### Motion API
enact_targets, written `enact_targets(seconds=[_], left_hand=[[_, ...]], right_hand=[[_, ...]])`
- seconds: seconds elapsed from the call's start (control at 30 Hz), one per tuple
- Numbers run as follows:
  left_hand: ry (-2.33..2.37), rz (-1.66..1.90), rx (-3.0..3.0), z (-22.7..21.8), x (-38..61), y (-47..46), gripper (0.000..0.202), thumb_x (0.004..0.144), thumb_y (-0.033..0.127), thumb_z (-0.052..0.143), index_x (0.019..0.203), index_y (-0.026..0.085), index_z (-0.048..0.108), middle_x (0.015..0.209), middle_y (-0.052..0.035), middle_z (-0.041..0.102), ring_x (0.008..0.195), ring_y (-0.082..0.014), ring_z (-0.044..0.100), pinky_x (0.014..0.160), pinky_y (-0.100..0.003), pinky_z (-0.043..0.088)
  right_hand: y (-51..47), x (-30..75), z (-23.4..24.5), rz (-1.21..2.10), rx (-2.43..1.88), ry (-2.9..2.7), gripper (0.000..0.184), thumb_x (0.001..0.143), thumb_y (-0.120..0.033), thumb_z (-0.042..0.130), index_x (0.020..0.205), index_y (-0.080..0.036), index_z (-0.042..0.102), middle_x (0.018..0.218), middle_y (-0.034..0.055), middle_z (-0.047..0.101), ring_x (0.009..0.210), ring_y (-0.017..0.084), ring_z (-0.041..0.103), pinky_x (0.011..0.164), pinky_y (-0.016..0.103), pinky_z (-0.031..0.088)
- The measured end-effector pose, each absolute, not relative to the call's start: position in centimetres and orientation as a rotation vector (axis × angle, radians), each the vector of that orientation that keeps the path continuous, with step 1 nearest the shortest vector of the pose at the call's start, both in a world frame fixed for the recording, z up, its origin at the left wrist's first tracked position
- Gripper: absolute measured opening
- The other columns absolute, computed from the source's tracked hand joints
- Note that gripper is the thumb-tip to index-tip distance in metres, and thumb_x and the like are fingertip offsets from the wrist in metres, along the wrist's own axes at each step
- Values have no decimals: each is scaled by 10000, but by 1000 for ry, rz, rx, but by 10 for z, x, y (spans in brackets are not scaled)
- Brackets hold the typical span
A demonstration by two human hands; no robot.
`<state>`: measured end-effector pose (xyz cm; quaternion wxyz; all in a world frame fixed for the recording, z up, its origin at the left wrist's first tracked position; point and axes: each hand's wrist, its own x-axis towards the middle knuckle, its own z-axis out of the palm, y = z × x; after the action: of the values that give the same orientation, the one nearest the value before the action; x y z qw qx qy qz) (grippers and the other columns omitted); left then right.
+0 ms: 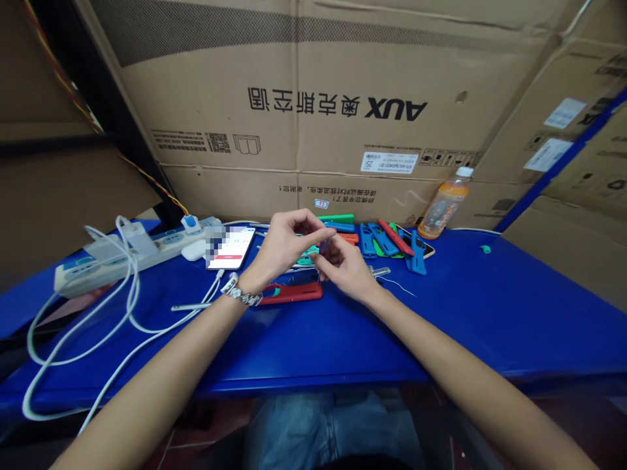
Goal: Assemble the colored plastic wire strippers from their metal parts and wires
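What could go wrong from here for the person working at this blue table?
The left hand and right hand meet closely; anything small in their grip, hard to make out here, might slip and get lost among the plastic pieces nearby.

A white cable runs from near the phone, close by the left forearm and over the front edge of the table; a sweep of that arm could snag it.

Passage — glossy blue tabletop (pixel 509 294), right of the bare right hand (pixel 349 266). Obstacles — looped white cables (pixel 136 277), left; clear plastic orange-drink bottle (pixel 443 205), rear right.
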<state>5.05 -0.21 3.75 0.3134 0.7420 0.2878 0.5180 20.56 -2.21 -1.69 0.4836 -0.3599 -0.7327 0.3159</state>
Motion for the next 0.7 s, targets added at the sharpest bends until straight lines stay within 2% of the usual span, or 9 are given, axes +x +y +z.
enact_targets(seconds=[0.1,0.2,0.3,0.4,0.53,0.6,0.7], left_hand=[[731,1329,1966,37,45,-2,245,790,378,766,784,137,722,727,-42,708,670,-141,637,608,-248,495],[697,1273,1993,38,40,-4,230,821,368,738,838,139,745,743,-45,723,662,-141,645,611,-254,510],[681,1234,2009,36,41,-5,213,856,351,698,883,147,752,812,-60,741,730,-155,669,671,-269,527],[665,1290,1934,31,47,-7,224,822,341,732,942,151,730,899,-69,741,816,-162,679,743,-282,535],[716,1443,1756,25,56,-9,278,721,361,820,823,145,679,757,-27,694,684,-130,632,627,-248,505],[732,1438,1728,24,57,-10,279,719,377,821,760,144,673,701,-18,678,645,-127,614,588,-241,488],[716,1348,1825,26,52,-12,248,789,393,765,797,150,718,748,-41,708,695,-151,636,638,-271,510]], right_hand=[[-23,210,-8,895,-819,-1783,312,861,-462,650,1045,-222,574,831,8,618,602,128,581,502,269,508],[-25,217,4,1067,-766,-1837,345,876,-517,599,1019,-205,617,906,46,665,659,144,578,475,262,497],[-25,220,8,1010,-820,-1829,345,843,-522,638,928,-187,643,843,41,674,652,140,559,495,259,471],[-23,214,4,817,-882,-1769,332,777,-498,721,796,-181,627,724,13,632,635,134,536,572,282,463],[-21,203,-5,695,-896,-1665,381,743,-485,756,661,-195,522,626,-21,559,615,131,515,614,296,456],[-21,203,-7,672,-912,-1655,377,755,-488,747,679,-194,524,638,-21,561,615,128,514,613,290,455],[-23,212,-3,781,-866,-1780,331,822,-497,677,913,-182,631,784,10,639,652,129,539,599,274,466]])
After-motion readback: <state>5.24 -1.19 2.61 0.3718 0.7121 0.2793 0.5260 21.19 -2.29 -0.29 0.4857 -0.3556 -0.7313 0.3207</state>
